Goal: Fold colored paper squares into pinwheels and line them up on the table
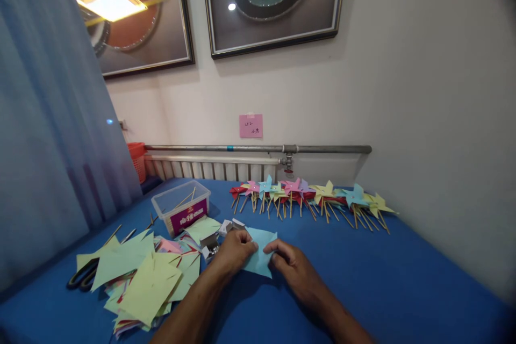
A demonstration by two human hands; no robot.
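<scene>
Both hands' fingers (pixel 246 247) pinch the blue paper (pixel 260 258), flat, one corner pointing toward the wall.

Legible text: very little, two items carry writing.

A pink note (pixel 250 126) stuck on the wall above the pipe bears handwritten marks, too small for me to read with certainty. The clear plastic box (pixel 181 206) to my left has a purple label with light characters and a small red logo above them; I cannot make out the brand or wording at this size.
</scene>
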